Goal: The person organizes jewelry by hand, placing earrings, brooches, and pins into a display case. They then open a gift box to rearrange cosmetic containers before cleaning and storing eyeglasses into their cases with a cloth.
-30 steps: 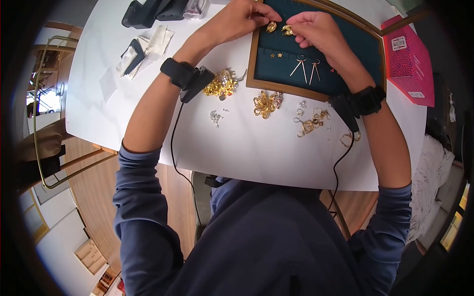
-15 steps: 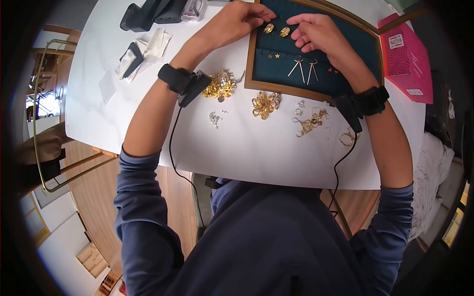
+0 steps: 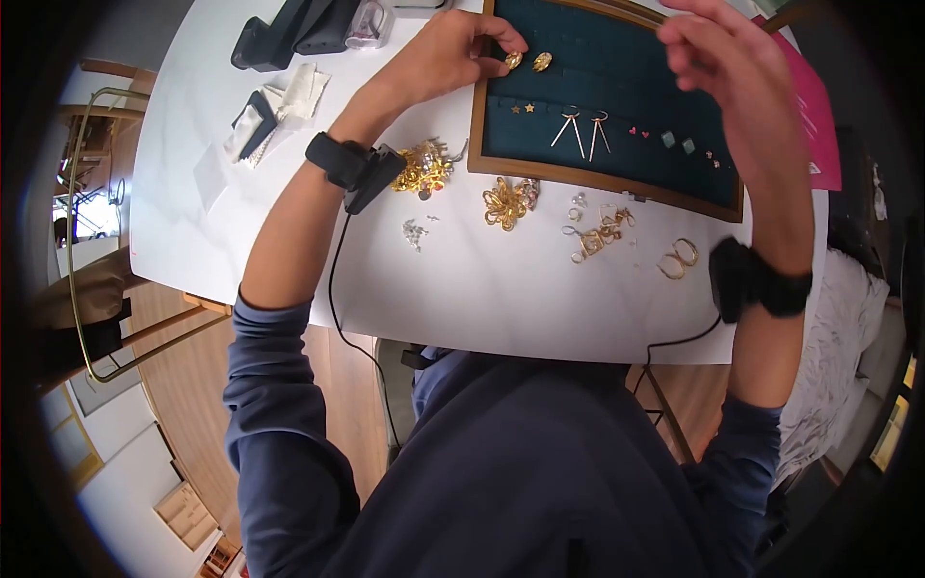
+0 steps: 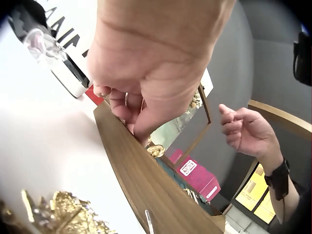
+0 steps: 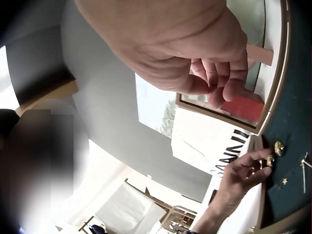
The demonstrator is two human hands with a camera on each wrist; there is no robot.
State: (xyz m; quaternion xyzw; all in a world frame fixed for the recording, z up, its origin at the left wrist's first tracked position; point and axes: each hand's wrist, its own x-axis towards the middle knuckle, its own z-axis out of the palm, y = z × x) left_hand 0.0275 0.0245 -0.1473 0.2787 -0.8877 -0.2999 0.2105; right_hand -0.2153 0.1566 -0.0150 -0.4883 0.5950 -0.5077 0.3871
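Observation:
My left hand [image 3: 438,60] reaches over the left edge of the wood-framed earring display [image 3: 597,193]. Its thumb and forefinger pinch a gold earring [image 3: 514,61] against the dark green lining. A matching gold earring [image 3: 542,62] sits just to the right of it. My right hand [image 3: 725,58] is raised above the display's right side, fingers loosely bent, with nothing in them; the right wrist view shows its palm side. Star earrings [image 3: 529,108], long bar earrings [image 3: 598,135], pink heart studs [image 3: 633,130] and square studs [image 3: 668,141] sit in a lower row.
On the white table [image 3: 462,299] lie a heap of gold jewelry [image 3: 424,169], a gold flower-like piece [image 3: 504,204], small clear pieces [image 3: 414,234] and gold hoops [image 3: 677,258]. Cloth pouches [image 3: 289,96] and black stands [image 3: 289,29] stand at left, a pink package [image 3: 821,144] at right.
My right hand has let go of the right gold earring and lifted away to the right. The left thumb and forefinger have moved onto the left gold earring.

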